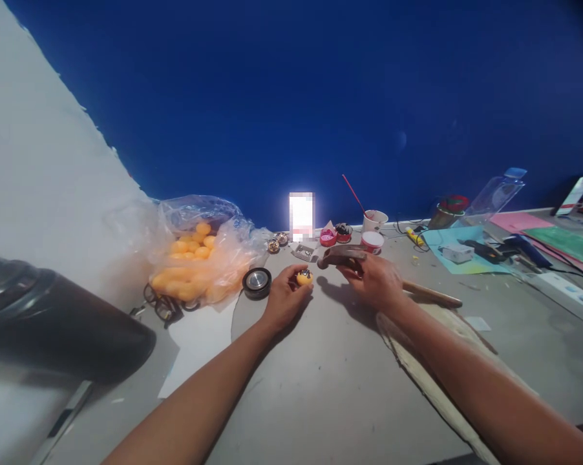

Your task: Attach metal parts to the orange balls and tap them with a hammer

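My left hand [287, 296] pinches a small orange ball [304, 279] with a dark, shiny patch on top; what that patch is, I cannot make out. Gripped close to its head in my right hand [379, 282] is a claw hammer [342, 254]. Its wooden handle sticks out to the right past my wrist. The hammer's striking face hangs just right of the ball and slightly above it, apart from it. Left of my left hand stands a round black-rimmed metal piece [257, 283]. A small open box [304, 251] with shiny bits lies beyond the ball.
A clear bag of orange balls [199, 258] slumps at the left, with eyeglasses [163, 305] before it. Behind are a blurred bright screen [302, 215], red tubs [328, 236] and a paper cup [375, 221]. A dark cylinder [63, 316] juts in left; a cloth [417, 361] lies under my right forearm.
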Demonstrator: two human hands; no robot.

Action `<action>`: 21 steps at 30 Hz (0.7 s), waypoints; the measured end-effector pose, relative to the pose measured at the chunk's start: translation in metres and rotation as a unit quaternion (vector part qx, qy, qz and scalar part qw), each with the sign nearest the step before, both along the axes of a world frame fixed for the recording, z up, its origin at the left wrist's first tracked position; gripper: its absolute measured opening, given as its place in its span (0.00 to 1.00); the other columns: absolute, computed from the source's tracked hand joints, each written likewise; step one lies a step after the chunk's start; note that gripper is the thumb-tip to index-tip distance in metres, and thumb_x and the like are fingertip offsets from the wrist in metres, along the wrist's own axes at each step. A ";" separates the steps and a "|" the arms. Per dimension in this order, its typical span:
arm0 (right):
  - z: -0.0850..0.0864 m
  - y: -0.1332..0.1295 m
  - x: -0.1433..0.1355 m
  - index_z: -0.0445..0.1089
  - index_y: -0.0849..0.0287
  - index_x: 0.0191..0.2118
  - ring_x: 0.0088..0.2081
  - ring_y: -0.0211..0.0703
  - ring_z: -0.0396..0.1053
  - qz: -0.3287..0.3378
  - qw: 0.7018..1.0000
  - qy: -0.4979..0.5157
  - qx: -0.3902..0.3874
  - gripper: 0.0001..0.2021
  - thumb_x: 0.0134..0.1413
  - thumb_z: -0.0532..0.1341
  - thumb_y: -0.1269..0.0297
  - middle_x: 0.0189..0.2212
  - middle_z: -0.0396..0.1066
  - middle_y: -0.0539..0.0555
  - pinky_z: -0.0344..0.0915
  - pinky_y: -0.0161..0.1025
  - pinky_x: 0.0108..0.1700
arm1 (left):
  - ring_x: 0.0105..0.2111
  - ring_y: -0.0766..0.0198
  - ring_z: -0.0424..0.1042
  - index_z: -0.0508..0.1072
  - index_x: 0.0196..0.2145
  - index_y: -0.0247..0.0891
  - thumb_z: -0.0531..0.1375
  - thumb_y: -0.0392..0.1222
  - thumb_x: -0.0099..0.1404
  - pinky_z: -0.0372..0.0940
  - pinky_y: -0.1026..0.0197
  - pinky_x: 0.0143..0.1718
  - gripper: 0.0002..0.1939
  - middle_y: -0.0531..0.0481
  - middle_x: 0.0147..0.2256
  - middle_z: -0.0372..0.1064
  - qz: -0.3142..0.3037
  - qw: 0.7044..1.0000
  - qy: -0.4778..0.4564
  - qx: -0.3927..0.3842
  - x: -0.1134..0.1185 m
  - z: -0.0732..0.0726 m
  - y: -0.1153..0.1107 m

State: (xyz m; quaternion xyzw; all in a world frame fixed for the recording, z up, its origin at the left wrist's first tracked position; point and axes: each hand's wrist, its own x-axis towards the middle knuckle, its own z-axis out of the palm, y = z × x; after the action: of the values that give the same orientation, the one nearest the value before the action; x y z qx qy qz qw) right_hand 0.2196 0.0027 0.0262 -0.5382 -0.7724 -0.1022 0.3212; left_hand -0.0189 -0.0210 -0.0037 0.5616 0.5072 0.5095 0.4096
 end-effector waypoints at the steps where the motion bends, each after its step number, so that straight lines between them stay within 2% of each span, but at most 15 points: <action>1: 0.001 -0.003 -0.002 0.81 0.54 0.44 0.32 0.48 0.75 0.024 0.999 0.016 0.046 0.13 0.67 0.63 0.52 0.31 0.80 0.55 0.60 0.40 0.34 | 0.32 0.64 0.73 0.80 0.49 0.38 0.69 0.39 0.55 0.70 0.60 0.36 0.22 0.50 0.37 0.78 0.007 1.000 0.005 0.000 0.000 -0.001 0.000; 4: 0.003 -0.013 -0.008 0.81 0.54 0.41 0.29 0.45 0.73 0.080 0.990 0.032 0.114 0.12 0.68 0.62 0.55 0.29 0.79 0.54 0.59 0.40 0.32 | 0.32 0.63 0.73 0.81 0.47 0.37 0.69 0.38 0.54 0.69 0.61 0.35 0.21 0.51 0.35 0.78 0.002 1.000 -0.006 -0.005 0.002 -0.002 0.001; 8: 0.006 -0.019 -0.013 0.80 0.53 0.42 0.30 0.45 0.74 0.123 0.989 0.004 0.082 0.10 0.68 0.61 0.58 0.31 0.80 0.53 0.60 0.39 0.32 | 0.30 0.64 0.71 0.80 0.45 0.36 0.70 0.39 0.53 0.66 0.62 0.32 0.20 0.52 0.32 0.76 -0.026 0.998 -0.049 -0.027 0.004 0.001 0.000; 13: 0.006 -0.016 -0.009 0.81 0.53 0.42 0.29 0.45 0.73 0.091 0.986 0.028 0.138 0.12 0.69 0.62 0.54 0.29 0.80 0.54 0.60 0.40 0.32 | 0.30 0.64 0.71 0.79 0.42 0.37 0.72 0.39 0.49 0.66 0.62 0.34 0.20 0.53 0.31 0.76 0.001 1.000 -0.015 -0.016 0.004 0.004 0.000; 18: 0.005 -0.019 -0.010 0.80 0.53 0.43 0.32 0.47 0.75 0.122 0.989 -0.016 0.075 0.13 0.69 0.59 0.55 0.32 0.81 0.54 0.62 0.40 0.33 | 0.29 0.65 0.70 0.78 0.40 0.38 0.70 0.37 0.51 0.65 0.62 0.33 0.16 0.53 0.31 0.75 -0.006 1.000 -0.023 -0.018 0.004 0.005 -0.001; 21: 0.009 -0.021 -0.010 0.82 0.54 0.42 0.33 0.48 0.75 0.069 0.994 -0.007 0.082 0.15 0.70 0.59 0.53 0.31 0.81 0.57 0.64 0.41 0.35 | 0.30 0.64 0.71 0.77 0.40 0.37 0.72 0.39 0.51 0.66 0.62 0.34 0.18 0.52 0.33 0.76 0.005 1.000 -0.005 -0.014 0.004 0.006 -0.001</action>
State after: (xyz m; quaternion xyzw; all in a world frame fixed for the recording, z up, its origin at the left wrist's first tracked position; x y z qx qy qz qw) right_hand 0.2093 -0.0182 0.0351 -0.4549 -0.7988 -0.1468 0.3652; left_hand -0.0153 -0.0222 0.0024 0.5509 0.5149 0.5072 0.4173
